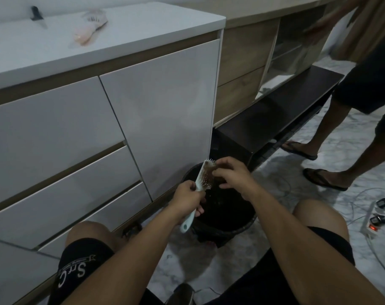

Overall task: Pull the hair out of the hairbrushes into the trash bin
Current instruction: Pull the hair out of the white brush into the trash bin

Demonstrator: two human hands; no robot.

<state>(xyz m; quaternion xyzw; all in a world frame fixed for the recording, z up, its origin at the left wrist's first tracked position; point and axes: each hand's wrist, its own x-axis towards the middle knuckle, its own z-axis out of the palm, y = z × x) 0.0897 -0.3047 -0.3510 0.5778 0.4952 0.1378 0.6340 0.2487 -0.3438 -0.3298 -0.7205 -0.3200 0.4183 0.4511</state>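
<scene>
Head view: left hand (188, 200) is gripping the white hairbrush (200, 184) handle; right hand (230, 175) is pinching hair at its bristles, directly above the black trash bin (242, 227). Loosened strands risk drifting past the rim.

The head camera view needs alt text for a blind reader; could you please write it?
A seated person's left hand holds a white hairbrush over a black trash bin while the right hand picks at its bristles. Another brush lies on the counter.

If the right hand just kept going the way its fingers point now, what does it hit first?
The right hand points left, fingertips already at the bristle face of the white hairbrush held by the left hand over the trash bin. It would likely meet the hair-filled bristles first; the white cabinet door lies behind.
</scene>
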